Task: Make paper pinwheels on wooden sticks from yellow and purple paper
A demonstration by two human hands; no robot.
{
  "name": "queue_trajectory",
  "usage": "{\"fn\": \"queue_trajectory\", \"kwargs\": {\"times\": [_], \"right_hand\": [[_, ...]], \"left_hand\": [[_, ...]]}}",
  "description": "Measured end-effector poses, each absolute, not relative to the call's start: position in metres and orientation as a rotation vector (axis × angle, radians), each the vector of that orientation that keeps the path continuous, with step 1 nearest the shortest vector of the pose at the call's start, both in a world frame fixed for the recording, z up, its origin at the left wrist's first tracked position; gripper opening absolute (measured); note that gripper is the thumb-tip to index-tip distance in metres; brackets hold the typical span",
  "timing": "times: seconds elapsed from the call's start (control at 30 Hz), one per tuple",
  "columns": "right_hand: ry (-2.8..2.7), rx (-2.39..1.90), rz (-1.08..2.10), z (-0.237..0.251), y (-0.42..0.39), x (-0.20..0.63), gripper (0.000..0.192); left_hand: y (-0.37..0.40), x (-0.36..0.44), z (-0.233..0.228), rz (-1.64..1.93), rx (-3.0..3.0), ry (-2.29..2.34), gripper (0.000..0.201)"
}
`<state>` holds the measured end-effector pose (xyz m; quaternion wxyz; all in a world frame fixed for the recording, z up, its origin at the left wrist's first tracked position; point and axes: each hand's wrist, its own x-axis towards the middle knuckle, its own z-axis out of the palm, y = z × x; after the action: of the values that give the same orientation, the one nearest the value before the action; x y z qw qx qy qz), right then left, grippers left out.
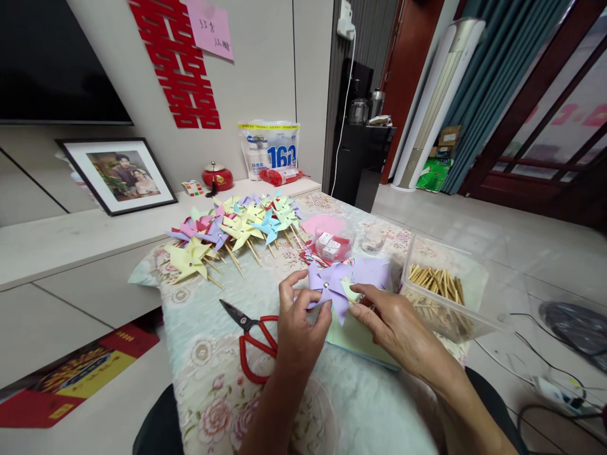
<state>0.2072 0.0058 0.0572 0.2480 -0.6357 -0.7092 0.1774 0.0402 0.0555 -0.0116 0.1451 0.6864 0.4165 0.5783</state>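
A purple paper pinwheel [336, 288] is held up over the table, its petals folded in to a small pin at the centre. My left hand [303, 322] grips it by the petals on the left, fingers and thumb closed. From the right, my right hand [391, 316] pinches a thin wooden stick [352, 301] at the pinwheel's edge; most of the stick is hidden by the fingers. Below both hands lies a stack of pale green paper [363, 341], with purple sheets [372, 272] behind it. Scissors with red handles [249, 325] rest beside my left hand, blades spread slightly.
Several finished pinwheels [241, 227] lie in a pile at the back left. A clear bin of wooden sticks [439, 284] stands on the right. Behind the hands are a round clear tub [334, 243] and a small clear dish [372, 242]. Floral cloth [213, 379] covers the table.
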Motion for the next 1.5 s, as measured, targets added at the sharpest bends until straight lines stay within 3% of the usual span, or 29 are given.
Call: {"fn": "queue_trajectory", "kwargs": {"times": [0.37,0.73,1.3,1.5], "right_hand": [[-1.928,-2.011,0.097,0.048,0.012,0.185,0.024],[-1.971,-2.044,-0.004,0.043,0.012,0.184,0.017],[-2.021,-1.715,0.552,0.046,0.013,0.196,0.024],[-1.979,-1.611,0.786,0.037,0.02,0.21,0.026]], "left_hand": [[0.054,0.043,-0.012,1.646,1.947,1.156,0.01],[0.055,0.043,-0.013,1.622,1.881,1.149,0.008],[0.058,0.041,-0.017,1.599,1.729,1.169,0.001],[0.057,0.042,-0.018,1.619,1.707,1.199,0.014]]}}
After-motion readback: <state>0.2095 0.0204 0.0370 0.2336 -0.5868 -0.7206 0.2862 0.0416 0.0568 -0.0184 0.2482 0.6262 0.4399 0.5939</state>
